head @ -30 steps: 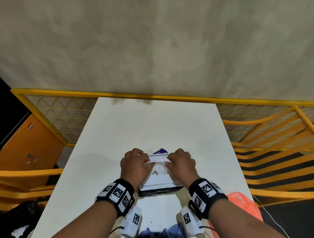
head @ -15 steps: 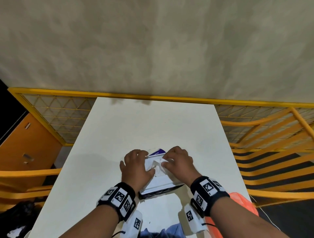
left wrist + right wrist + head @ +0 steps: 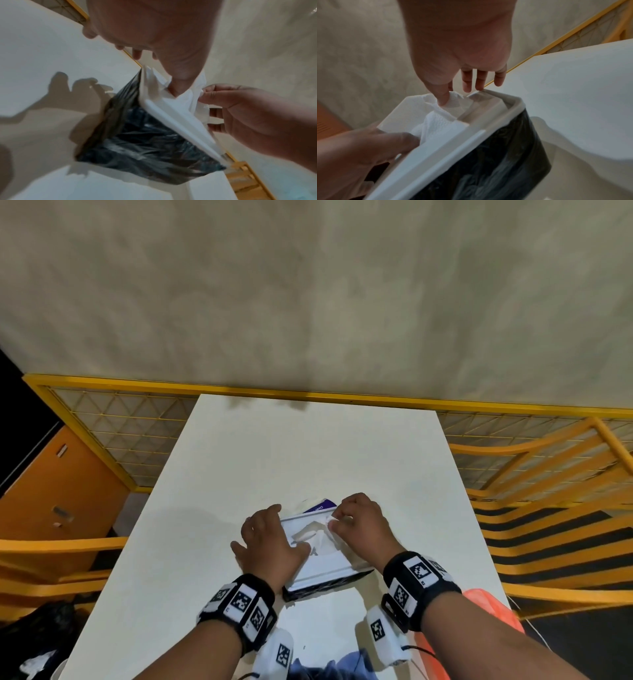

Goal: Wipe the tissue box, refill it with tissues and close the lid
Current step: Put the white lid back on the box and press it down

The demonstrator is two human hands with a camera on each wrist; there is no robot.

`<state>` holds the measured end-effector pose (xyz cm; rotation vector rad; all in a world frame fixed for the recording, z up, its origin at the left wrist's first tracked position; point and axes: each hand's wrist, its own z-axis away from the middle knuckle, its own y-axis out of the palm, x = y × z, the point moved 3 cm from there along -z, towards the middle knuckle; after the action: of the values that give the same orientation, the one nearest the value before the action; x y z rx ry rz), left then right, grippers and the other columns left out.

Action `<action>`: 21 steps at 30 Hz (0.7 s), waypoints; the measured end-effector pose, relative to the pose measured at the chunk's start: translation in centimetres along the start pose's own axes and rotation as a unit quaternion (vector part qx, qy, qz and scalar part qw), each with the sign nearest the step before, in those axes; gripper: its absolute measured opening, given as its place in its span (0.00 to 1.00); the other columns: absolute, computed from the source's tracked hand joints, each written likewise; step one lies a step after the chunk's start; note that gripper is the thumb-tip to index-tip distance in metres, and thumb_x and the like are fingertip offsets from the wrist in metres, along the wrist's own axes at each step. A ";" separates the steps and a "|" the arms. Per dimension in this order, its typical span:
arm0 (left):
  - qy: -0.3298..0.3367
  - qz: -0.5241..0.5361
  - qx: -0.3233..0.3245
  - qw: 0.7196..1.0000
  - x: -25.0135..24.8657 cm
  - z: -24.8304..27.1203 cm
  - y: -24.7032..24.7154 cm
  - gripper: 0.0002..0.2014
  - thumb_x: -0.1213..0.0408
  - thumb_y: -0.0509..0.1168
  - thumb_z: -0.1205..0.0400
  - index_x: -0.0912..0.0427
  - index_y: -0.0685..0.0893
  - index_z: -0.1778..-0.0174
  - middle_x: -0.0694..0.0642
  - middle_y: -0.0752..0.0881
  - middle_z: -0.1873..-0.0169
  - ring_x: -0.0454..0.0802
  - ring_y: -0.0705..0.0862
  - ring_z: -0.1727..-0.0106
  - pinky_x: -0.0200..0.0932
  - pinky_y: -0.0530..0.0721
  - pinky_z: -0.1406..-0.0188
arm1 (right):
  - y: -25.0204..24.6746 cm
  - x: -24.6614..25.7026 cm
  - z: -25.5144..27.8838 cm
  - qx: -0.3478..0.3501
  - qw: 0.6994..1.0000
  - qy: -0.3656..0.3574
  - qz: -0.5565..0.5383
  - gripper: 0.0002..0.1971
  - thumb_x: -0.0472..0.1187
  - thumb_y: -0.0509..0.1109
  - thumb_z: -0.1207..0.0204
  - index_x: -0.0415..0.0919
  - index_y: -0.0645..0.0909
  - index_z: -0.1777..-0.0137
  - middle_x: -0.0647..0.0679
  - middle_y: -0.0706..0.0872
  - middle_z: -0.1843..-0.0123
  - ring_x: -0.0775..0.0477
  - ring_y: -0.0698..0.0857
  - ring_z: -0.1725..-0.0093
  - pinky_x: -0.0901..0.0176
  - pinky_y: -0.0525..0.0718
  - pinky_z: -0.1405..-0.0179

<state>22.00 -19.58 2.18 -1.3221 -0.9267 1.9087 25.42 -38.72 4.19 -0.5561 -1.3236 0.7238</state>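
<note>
The tissue box (image 3: 320,589) has a dark body and a white lid (image 3: 325,563) and sits on the white table (image 3: 308,453) near its front edge. A white tissue (image 3: 310,534) sticks up through the lid's slot. My left hand (image 3: 265,537) lies flat along the box's left side, and its thumb presses by the tissue (image 3: 187,97). My right hand (image 3: 337,517) pinches the tissue (image 3: 440,121) between thumb and forefinger at the slot's far end, with the other fingers loose. The box's dark side (image 3: 145,148) looks glossy.
A purple-and-white packet (image 3: 320,506) lies just behind the box. An orange cloth (image 3: 486,611) hangs at the table's right front corner, and a blue cloth (image 3: 329,669) lies at the near edge. Yellow railing (image 3: 308,397) and orange slatted seats (image 3: 548,508) flank the table.
Both hands gripped the tissue at the lid's far end. My left hand has let go, slid back and flattened along the box's left side. My right hand still pinches the tissue.
</note>
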 end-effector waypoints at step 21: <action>0.087 0.200 0.110 0.970 5.6 3.8 2.1 0.40 0.54 0.78 0.29 0.35 0.67 0.23 0.39 0.75 0.35 0.44 0.79 0.31 0.45 0.82 0.33 | -0.1 -5.1 7.4 0.056 0.961 0.147 -0.228 0.10 0.41 0.70 0.23 0.54 0.86 0.46 0.56 0.90 0.46 0.56 0.88 0.50 0.49 0.86 0.43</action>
<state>16.52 -16.92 -1.48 -1.5964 -0.3647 2.0734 17.66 -42.92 2.16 -0.2384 -1.0701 0.3160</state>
